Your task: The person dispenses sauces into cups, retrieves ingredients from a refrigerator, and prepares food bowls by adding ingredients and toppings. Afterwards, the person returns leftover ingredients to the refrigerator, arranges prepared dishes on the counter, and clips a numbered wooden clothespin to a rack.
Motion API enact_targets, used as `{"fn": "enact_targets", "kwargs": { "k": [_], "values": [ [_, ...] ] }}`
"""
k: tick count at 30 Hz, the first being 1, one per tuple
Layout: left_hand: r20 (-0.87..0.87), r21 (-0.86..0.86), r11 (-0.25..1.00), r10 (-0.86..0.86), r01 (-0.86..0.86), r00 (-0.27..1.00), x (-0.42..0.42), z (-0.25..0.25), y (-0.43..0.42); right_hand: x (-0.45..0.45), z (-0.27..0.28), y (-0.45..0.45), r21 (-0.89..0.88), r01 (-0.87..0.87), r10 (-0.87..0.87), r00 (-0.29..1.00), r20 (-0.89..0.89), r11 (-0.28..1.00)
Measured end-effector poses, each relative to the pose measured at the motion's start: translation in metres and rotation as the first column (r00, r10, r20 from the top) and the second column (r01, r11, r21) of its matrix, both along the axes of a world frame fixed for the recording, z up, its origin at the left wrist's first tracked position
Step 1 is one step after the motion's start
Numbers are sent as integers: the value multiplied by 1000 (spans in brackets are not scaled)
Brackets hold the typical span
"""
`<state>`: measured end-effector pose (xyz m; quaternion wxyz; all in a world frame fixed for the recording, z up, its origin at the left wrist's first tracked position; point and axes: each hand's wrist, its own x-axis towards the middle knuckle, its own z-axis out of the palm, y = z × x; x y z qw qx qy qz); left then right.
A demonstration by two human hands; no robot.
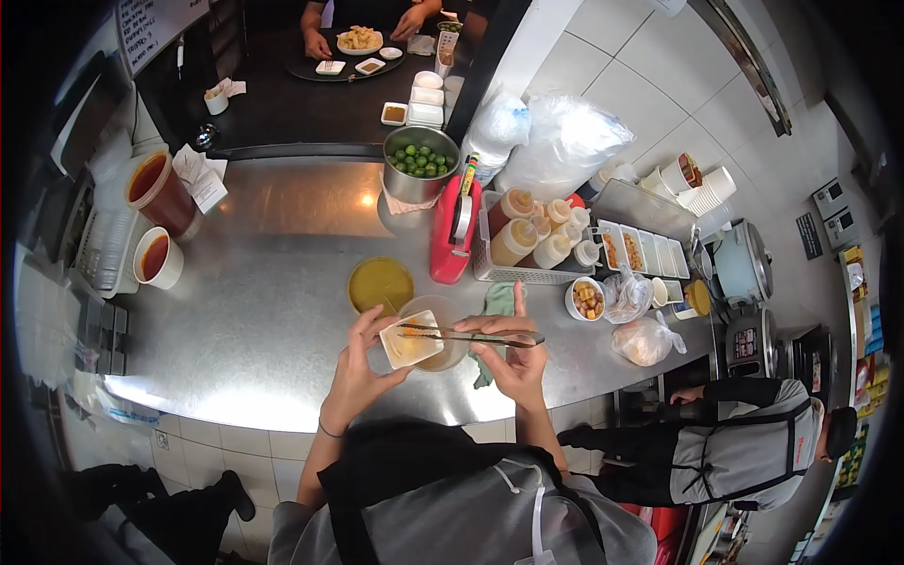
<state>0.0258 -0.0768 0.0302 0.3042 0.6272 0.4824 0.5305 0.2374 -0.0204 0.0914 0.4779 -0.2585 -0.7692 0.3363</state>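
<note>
My left hand [362, 352] grips a small white square dish [406, 355], tilted, with a bit of orange-yellow food or sauce inside. Metal tongs [499, 336] are in my right hand [514, 365], and their tips reach into the dish. My right index finger points away from the grip. Directly beneath the dish is a clear round container [455, 355], partly covered by it; its contents are hard to make out. Just beyond lies a round olive-yellow lid [380, 281] on the steel counter [282, 320]. A green cloth [498, 299] sits beside my right hand.
A pot of green limes [421, 155], a red tape dispenser [454, 235] and a basket of squeeze bottles [527, 273] stand beyond. Red sauce tubs [158, 257] are at left. Bagged food [648, 341] lies right. A co-worker [744, 443] stands behind right; another person's hands [411, 23] are across the pass.
</note>
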Motion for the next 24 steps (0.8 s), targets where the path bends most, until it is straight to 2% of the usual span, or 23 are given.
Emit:
{"fn": "enact_targets", "kwargs": {
  "k": [3, 5, 8, 12, 14, 15, 18, 20, 21, 23, 24],
  "values": [
    [20, -10, 1000, -8, 9, 1000, 0, -2, -1, 1, 2, 0, -17, 23, -23, 1000, -6, 1000],
    [11, -25, 1000, -1, 2, 1000, 1, -4, -1, 3, 6, -1, -14, 45, -46, 991, -122, 999],
    [5, -15, 1000, 4, -4, 1000, 1, -4, 0, 7, 4, -2, -59, 63, -68, 995, -79, 996],
    [1, -9, 1000, 5, -5, 1000, 3, -1, -1, 19, 1, -2, -5, 89, -89, 995, -33, 996],
    [15, -43, 996, 78, -77, 997, -1, -3, -3, 29, 5, -5, -33, 155, -159, 973, -168, 987],
    [8, -41, 997, 62, -62, 998, -3, -5, -4, 34, 4, -7, -33, 171, -174, 969, -176, 985],
    [10, -46, 985, 167, -167, 986, -12, -9, -6, 42, -11, -15, -82, 242, -255, 929, -270, 967],
    [22, -48, 984, 171, -169, 985, -13, -7, -9, 46, -44, -16, -253, 117, -201, 919, -338, 960],
    [47, -66, 978, 199, -196, 979, -12, -5, -9, 52, -61, -16, -233, 164, -211, 958, -193, 959],
    [64, -62, 987, 152, -148, 986, -9, -1, -8, 62, -97, -14, -321, 212, -204, 977, 59, 923],
    [84, -70, 982, 183, -178, 979, -7, 0, -9, 61, -107, -14, -314, 234, -232, 972, 44, 920]
  ]
}}
